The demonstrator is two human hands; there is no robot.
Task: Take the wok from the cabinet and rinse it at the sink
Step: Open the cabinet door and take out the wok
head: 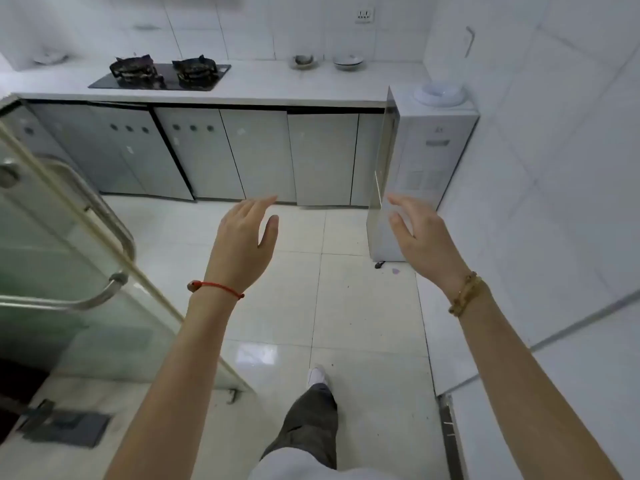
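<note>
Leg (311, 420) in grey trousers, with a white shoe (317, 375), is showing nearest the camera, low in the middle, stepping onto the pale tiled floor (363, 306).

Far left: a glass door (69, 271) with a curved metal handle (107, 289) is standing open, and a dark mat (65, 427) is lying at its foot.

Left hand (242, 237), red string bracelet (216, 287) at the wrist, is reaching forward in the air with fingers straight and relaxed, gripping nothing.

Right hand (420, 237), beaded bracelet (467, 294) at the wrist, is likewise reaching out, fingers spread and loose, gripping nothing; its fingertips are showing in front of the lower corner of a white water dispenser (433, 150) standing against the right wall.

Beyond both hands, well apart from the fingers: a row of grey cabinet doors (256, 154), all closed, is running beneath a white counter (277, 84). On the counter, a black two-burner gas hob (159, 76) is sitting at left, two small bowls (348, 60) at right by the wall.

The wok is not appearing anywhere in view; whether it is lying behind the closed doors cannot be told. The sink is also out of view.
</note>
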